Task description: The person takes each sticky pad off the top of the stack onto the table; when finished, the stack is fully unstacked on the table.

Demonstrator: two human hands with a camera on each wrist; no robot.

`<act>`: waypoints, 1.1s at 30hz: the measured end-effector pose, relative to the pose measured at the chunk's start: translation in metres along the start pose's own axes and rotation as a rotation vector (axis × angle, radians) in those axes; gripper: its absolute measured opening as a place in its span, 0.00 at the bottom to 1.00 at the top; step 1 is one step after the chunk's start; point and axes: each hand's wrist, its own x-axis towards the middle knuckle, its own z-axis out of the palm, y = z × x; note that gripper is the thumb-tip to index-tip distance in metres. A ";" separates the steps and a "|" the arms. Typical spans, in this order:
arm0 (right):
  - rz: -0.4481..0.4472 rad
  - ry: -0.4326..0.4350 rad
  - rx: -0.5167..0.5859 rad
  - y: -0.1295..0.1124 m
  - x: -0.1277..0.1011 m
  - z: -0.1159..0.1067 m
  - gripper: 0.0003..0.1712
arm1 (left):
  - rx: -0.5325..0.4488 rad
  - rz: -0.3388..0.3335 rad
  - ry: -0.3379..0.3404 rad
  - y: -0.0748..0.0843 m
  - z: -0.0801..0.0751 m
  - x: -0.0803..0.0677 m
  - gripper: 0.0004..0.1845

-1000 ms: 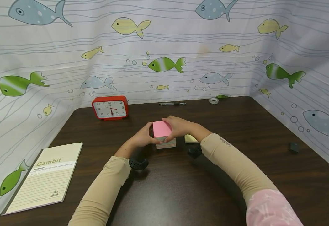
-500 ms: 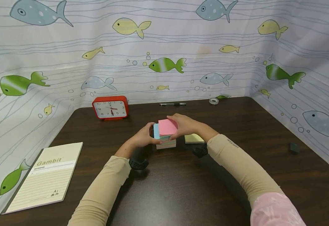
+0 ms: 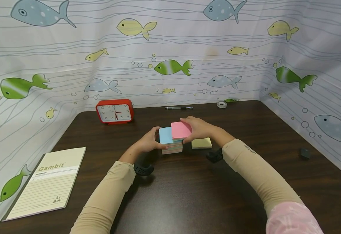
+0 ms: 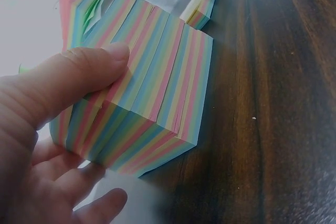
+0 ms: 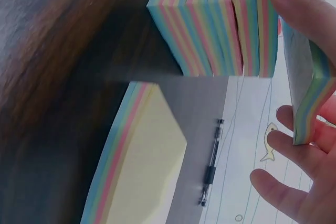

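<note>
The note block (image 3: 172,148) sits mid-table, a smaller pad (image 3: 201,143) just right of it. Behind stand the clock (image 3: 114,111), pen (image 3: 178,107) and tape (image 3: 221,104); the notebook (image 3: 45,183) lies front left.

Dark wooden bench (image 3: 188,195) carried a striped sticky-note block (image 3: 172,149) at centre, a small yellow-topped pad (image 3: 201,143) just beside it, red alarm clock (image 3: 114,111), pen (image 3: 178,107) and tape roll (image 3: 221,104) at the back, Gambit notebook (image 3: 45,183) front-left, small dark object (image 3: 305,152) far right.
</note>
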 end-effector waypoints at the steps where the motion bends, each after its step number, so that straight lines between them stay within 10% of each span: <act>1: -0.001 0.001 0.005 0.002 -0.001 -0.001 0.54 | 0.000 0.002 -0.002 0.000 0.000 0.000 0.46; 33: 0.072 0.026 -0.020 0.048 -0.039 -0.013 0.53 | 0.081 -0.037 0.004 0.001 0.000 -0.003 0.51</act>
